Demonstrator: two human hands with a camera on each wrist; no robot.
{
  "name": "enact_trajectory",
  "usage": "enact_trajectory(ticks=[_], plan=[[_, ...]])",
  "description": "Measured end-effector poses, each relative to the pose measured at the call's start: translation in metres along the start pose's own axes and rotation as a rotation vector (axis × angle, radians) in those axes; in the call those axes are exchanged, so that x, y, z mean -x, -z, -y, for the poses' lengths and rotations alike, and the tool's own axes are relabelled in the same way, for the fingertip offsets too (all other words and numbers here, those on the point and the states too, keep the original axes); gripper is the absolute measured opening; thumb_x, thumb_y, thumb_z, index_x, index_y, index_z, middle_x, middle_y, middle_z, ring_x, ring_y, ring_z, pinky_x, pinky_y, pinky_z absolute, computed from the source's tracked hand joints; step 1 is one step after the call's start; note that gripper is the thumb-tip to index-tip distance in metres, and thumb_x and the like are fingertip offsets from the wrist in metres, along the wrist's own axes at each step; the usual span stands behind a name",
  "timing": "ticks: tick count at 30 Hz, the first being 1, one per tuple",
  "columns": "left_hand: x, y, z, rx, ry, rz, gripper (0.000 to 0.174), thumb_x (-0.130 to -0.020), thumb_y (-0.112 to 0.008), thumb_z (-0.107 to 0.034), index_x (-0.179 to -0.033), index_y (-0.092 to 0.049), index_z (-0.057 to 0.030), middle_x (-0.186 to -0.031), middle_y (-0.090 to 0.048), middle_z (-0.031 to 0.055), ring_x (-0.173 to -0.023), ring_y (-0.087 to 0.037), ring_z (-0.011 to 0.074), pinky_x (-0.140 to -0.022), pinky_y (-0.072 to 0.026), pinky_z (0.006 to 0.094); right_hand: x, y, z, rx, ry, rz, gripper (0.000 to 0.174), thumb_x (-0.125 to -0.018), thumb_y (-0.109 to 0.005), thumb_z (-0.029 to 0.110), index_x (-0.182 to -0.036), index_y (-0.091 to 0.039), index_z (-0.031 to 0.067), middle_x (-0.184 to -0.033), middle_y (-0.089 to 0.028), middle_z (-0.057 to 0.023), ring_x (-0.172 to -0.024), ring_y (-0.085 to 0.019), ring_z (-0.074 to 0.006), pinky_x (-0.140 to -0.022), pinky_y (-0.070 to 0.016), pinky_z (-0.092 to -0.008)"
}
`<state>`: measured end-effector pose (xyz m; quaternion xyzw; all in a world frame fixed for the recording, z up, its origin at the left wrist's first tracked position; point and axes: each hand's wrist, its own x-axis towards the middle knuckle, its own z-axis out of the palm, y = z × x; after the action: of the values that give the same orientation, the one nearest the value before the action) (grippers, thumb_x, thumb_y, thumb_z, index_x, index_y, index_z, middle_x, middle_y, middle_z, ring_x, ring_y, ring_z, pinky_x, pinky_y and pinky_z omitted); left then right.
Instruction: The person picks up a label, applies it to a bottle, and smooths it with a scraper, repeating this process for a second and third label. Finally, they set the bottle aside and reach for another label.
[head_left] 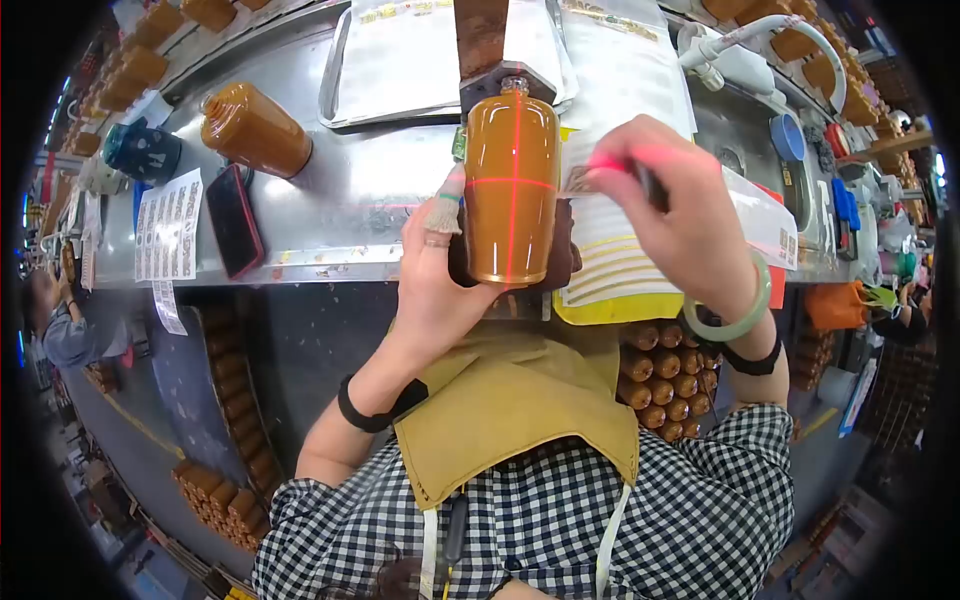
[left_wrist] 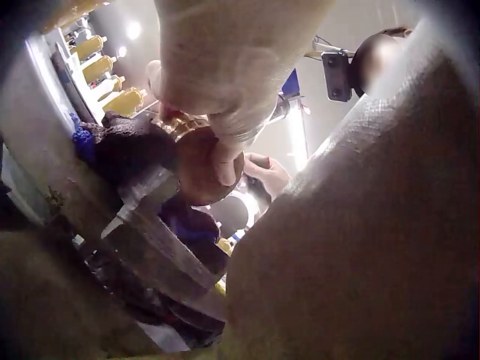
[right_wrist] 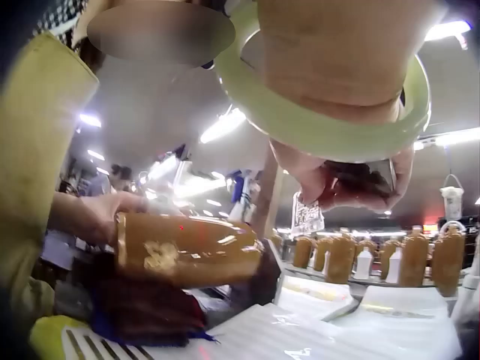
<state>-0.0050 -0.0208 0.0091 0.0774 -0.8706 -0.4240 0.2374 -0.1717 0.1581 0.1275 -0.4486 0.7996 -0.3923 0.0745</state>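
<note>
A glossy brown bottle point(head_left: 495, 235) lies with its neck pointing away, a red laser cross shining on it. My left hand point(head_left: 435, 285) grips it from the left near the base, a pale cover on one finger. In the right wrist view a gold pattern point(right_wrist: 160, 257) shows on the bottle's side. Just right of the bottle, my right hand point(head_left: 680, 205) pinches a small patterned decal point(right_wrist: 307, 216). A dark object point(right_wrist: 360, 180) is tucked in the same hand; its kind is unclear. Dark padding point(right_wrist: 146, 307) sits under the bottle.
Left on the metal bench stand a second brown bottle point(head_left: 255, 130), a phone point(head_left: 235, 220), a decal sheet point(head_left: 170, 230) and a dark teal jar point(head_left: 142, 152). Sheets with gold strips point(head_left: 610, 262) lie at right, below a white curved pipe point(head_left: 800, 30). Several bottles point(head_left: 665, 385) stand below the bench.
</note>
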Motion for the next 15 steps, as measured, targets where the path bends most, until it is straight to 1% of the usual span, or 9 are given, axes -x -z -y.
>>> enact_trajectory(ticks=[1, 3, 5, 8, 9, 10, 12, 13, 15], plan=[[-0.003, 0.004, -0.002, 0.091, 0.055, 0.065, 0.118, -0.064, -0.099, -0.019, -0.159, -0.033, 0.0029, -0.147, -0.054, 0.0225, -0.131, -0.052, 0.0396, -0.113, -0.0403, 0.045, -0.005, -0.013, -0.004, -0.007, 0.202, -0.029, 0.008, -0.093, -0.071, 0.004, -0.097, -0.065, -0.0007, -0.086, -0.062, -0.0084, -0.062, -0.05, -0.0162, -0.059, -0.0417, -0.0292], [-0.016, 0.015, -0.016, 0.188, 0.069, 0.122, 0.114, -0.068, -0.097, -0.02, -0.159, -0.032, 0.004, -0.148, -0.053, 0.0234, -0.135, -0.051, 0.0378, -0.115, -0.0397, 0.0444, -0.011, -0.025, 0.003, 0.024, 0.071, 0.021, 0.009, -0.094, -0.071, 0.006, -0.097, -0.065, -0.0002, -0.086, -0.061, -0.0083, -0.062, -0.051, -0.0172, -0.061, -0.0434, -0.031], [-0.023, 0.017, -0.014, 0.284, 0.083, 0.176, 0.111, -0.072, -0.095, -0.021, -0.159, -0.03, 0.005, -0.149, -0.052, 0.0244, -0.139, -0.05, 0.0361, -0.117, -0.0391, 0.0438, -0.02, -0.036, -0.004, 0.033, 0.063, 0.01, 0.01, -0.094, -0.071, 0.007, -0.097, -0.066, 0.0, -0.086, -0.061, -0.0083, -0.062, -0.052, -0.0175, -0.061, -0.0441, -0.0315], [-0.039, 0.009, -0.009, 0.541, 0.212, 0.062, 0.096, -0.085, -0.087, -0.025, -0.156, -0.031, 0.007, -0.146, -0.055, 0.0207, -0.138, -0.052, 0.0275, -0.117, -0.041, 0.0417, -0.025, -0.05, -0.015, 0.045, 0.071, -0.034, 0.01, -0.095, -0.071, 0.009, -0.097, -0.066, 0.0, -0.086, -0.062, -0.0084, -0.063, -0.052, -0.0185, -0.061, -0.0449, -0.0322], [-0.044, 0.009, -0.014, 0.542, 0.209, 0.062, 0.096, -0.085, -0.087, -0.025, -0.156, -0.031, 0.007, -0.146, -0.055, 0.0207, -0.138, -0.052, 0.0275, -0.117, -0.041, 0.0417, -0.027, -0.052, -0.017, 0.048, 0.087, -0.066, 0.01, -0.095, -0.071, 0.009, -0.097, -0.066, -0.0002, -0.086, -0.062, -0.0085, -0.062, -0.052, -0.019, -0.061, -0.0451, -0.0323], [-0.049, 0.01, -0.018, 0.628, 0.312, 0.09, 0.093, -0.085, -0.087, -0.024, -0.154, -0.033, 0.0067, -0.144, -0.055, 0.0202, -0.137, -0.052, 0.0266, -0.116, -0.0414, 0.0418, -0.027, -0.053, -0.015, 0.049, 0.087, -0.067, 0.01, -0.095, -0.071, 0.009, -0.097, -0.066, -0.0002, -0.086, -0.062, -0.0085, -0.062, -0.052, -0.019, -0.061, -0.0451, -0.0323], [-0.054, 0.008, -0.021, 0.796, 0.415, 0.122, 0.083, -0.086, -0.086, -0.02, -0.15, -0.039, 0.0057, -0.142, -0.057, 0.0183, -0.133, -0.056, 0.0261, -0.112, -0.0452, 0.0416, -0.026, -0.051, -0.012, 0.031, -0.015, -0.03, 0.012, -0.091, -0.071, 0.014, -0.095, -0.066, 0.0046, -0.09, -0.067, -0.0118, -0.087, -0.065, -0.0353, -0.079, -0.0518, -0.0435], [-0.054, 0.008, -0.019, 0.799, 0.414, 0.123, 0.083, -0.086, -0.086, -0.02, -0.15, -0.039, 0.0057, -0.142, -0.057, 0.0183, -0.133, -0.056, 0.0261, -0.112, -0.0452, 0.0416, -0.025, -0.05, -0.011, 0.034, -0.016, -0.03, 0.012, -0.091, -0.071, 0.014, -0.095, -0.066, 0.0046, -0.09, -0.067, -0.0118, -0.087, -0.065, -0.0353, -0.079, -0.0518, -0.0435], [-0.052, 0.01, -0.013, 0.213, -0.012, -0.151, 0.081, -0.085, -0.086, -0.015, -0.148, -0.04, 0.0045, -0.145, -0.057, 0.0165, -0.128, -0.061, 0.0258, -0.109, -0.0487, 0.0392, -0.024, -0.047, -0.01, -0.033, -0.031, -0.024, 0.013, -0.092, -0.072, 0.014, -0.095, -0.067, 0.0031, -0.089, -0.067, -0.0124, -0.082, -0.065, -0.0334, -0.077, -0.0523, -0.0416]])
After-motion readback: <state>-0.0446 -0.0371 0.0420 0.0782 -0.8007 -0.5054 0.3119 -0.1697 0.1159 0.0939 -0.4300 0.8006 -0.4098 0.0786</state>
